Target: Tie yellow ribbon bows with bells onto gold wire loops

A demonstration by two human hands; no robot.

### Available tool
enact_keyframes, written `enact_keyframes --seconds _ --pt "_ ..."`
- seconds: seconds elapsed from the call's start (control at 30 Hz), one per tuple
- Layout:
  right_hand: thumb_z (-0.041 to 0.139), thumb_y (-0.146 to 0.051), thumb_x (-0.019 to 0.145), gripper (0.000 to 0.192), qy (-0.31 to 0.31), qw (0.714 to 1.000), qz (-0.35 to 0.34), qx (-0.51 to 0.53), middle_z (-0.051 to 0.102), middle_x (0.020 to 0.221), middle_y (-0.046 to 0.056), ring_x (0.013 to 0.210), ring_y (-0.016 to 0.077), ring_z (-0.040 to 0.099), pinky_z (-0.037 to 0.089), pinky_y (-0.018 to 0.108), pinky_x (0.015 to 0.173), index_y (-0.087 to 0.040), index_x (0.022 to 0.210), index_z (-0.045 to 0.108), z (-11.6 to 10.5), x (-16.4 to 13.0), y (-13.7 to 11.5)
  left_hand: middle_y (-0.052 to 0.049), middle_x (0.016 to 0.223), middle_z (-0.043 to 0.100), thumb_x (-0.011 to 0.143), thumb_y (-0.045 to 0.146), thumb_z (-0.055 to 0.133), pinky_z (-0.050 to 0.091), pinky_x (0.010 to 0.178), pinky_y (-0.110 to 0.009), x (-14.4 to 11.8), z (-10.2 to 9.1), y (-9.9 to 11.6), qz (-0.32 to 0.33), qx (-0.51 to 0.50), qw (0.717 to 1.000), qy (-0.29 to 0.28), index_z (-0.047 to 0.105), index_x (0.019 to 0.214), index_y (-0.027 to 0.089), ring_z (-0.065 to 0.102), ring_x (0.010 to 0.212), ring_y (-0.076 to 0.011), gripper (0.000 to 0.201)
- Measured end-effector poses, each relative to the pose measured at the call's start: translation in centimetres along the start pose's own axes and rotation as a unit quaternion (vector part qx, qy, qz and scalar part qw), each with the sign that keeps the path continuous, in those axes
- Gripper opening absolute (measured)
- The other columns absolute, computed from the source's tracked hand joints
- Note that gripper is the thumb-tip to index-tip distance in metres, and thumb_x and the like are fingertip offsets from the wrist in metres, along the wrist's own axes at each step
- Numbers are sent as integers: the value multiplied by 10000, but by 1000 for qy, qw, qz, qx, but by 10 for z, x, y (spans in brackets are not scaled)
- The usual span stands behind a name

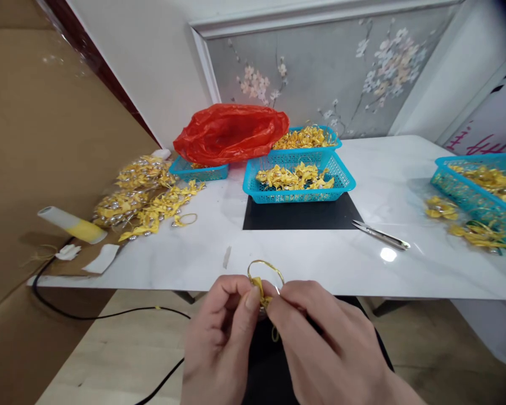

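White marble-look table (pixel 320 270) carried the work. At its near edge, left hand (pixel 219 337) and right hand (pixel 320 343) together pinched a gold ribbon ornament (pixel 263 292). Scissors (pixel 382 235) lay beyond, right; farther off stood a blue basket (pixel 299 180) and a red bag (pixel 231 134).

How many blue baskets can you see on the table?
4. One sits mid-table, one right behind it, one under the red bag on the left, and one at the right edge. The bag may hide more.
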State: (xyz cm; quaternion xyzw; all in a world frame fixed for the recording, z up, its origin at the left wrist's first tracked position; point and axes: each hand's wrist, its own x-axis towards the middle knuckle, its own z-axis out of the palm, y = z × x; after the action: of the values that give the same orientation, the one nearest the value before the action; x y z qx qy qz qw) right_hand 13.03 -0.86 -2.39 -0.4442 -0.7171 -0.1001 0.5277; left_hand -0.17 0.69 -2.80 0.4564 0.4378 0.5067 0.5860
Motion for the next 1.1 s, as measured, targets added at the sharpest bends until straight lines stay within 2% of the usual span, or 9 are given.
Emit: enact_keyframes --seconds 0.13,0.3,0.43,0.6,0.77,0.93,1.1 --pt "442 -50 956 325 -13 1000 -7 7 654 673 85 540 139 602 518 235 485 -81 763 702 0 1 1 43 660 578 849 321 742 522 691 -162 0 2 3 -12 -22 1000 -8 678 758 216 492 601 -91 153" --pt "438 -44 952 369 -17 1000 -12 22 627 636 70 544 137 585 521 234 510 -113 681 678 -2 0 2 49 658 584 856 319 737 520 693 -144 1 4 4 -14 -39 999 -21 673 757 216 494 592 -79 157" --pt "485 -40 936 310 -11 1000 -4 28 631 646 65 535 133 579 500 239 485 -106 703 677 -1 1 3 52 659 620 856 292 743 523 660 -125 2 3 2 -25 -49 998 -15 657 775 220 571 610 -75 139" --pt "518 -25 920 219 6 999 -9 32 636 685 63 541 123 551 459 254 463 -89 785 678 0 -2 4 49 701 720 852 223 754 536 641 -129 1 2 2 -49 -102 993 -12 612 889 269 686 671 -97 154" --pt "506 -6 913 213 19 998 2 60 624 743 61 556 102 504 436 241 462 -98 841 683 -1 -9 5 22 791 775 862 221 746 534 638 -103 -1 0 0 -38 -87 995 -16 617 849 256 727 782 -114 133" --pt "535 4 894 195 19 995 22 100 610 753 68 597 102 565 463 216 477 -94 817 684 -2 -10 8 26 803 787 830 246 778 584 706 -143 -1 0 1 -25 -64 998 -8 650 830 249 747 788 -136 128" --pt "523 25 883 200 0 996 8 93 641 790 91 688 139 620 532 235 542 -91 838 679 -4 -14 10 27 796 788 810 265 795 615 734 -196 -1 1 3 -27 -53 998 16 661 815 243 754 771 -151 136"
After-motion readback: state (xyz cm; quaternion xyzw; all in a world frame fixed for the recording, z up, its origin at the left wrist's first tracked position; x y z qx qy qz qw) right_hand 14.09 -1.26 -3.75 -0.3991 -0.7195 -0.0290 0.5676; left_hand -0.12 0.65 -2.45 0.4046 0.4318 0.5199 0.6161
